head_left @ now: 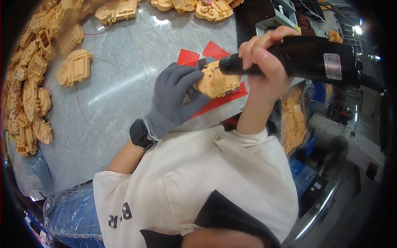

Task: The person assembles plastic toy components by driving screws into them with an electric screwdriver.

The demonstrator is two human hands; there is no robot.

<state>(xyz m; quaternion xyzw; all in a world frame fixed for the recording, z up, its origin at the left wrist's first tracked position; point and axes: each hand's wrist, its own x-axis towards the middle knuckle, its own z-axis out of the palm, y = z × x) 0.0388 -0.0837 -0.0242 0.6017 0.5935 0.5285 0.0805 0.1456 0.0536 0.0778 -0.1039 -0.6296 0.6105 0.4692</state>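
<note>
A black electric screwdriver (308, 60) is gripped in my bare right hand (266, 62), lying nearly level with its cord off to the right. Its bit meets the upper side of a tan plastic housing (219, 84). My left hand (175, 93), in a grey knitted glove, holds that housing by its left edge with fingers and thumb closed on it. Under and around the housing are strips of red tape (189, 57) on the table, with a dark piece partly showing beneath. The housing's right end is partly hidden behind the screwdriver and my right hand.
Many tan housings are heaped along the table's left side (31, 91), with more at the far edge (213, 10). One lone housing (76, 68) lies on the grey marbled table (120, 89) near thin red wires. A plastic bag of tan parts (293, 120) stands at the right.
</note>
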